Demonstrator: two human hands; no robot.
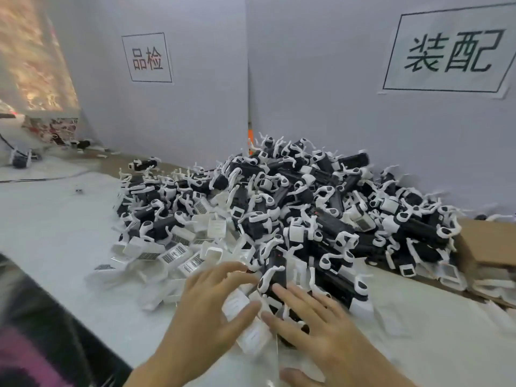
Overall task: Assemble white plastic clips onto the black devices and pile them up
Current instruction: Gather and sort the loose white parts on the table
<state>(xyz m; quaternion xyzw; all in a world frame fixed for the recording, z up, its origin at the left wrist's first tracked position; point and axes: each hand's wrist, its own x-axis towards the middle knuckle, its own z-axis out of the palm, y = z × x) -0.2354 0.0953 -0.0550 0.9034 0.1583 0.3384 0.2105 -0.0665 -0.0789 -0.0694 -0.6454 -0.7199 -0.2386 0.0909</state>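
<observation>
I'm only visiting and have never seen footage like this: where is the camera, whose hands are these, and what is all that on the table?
No machine here: one camera sits on a person's head, looking forward and down. Their left hand and right hand are stretched forward, fingers spread; neither plainly grips anything. At their fingertips lies a black device with a white clip on it, at the edge of a big pile of such devices on the white table. Loose white plastic parts with barcode labels lie at the pile's left, a cardboard box at its right.
</observation>
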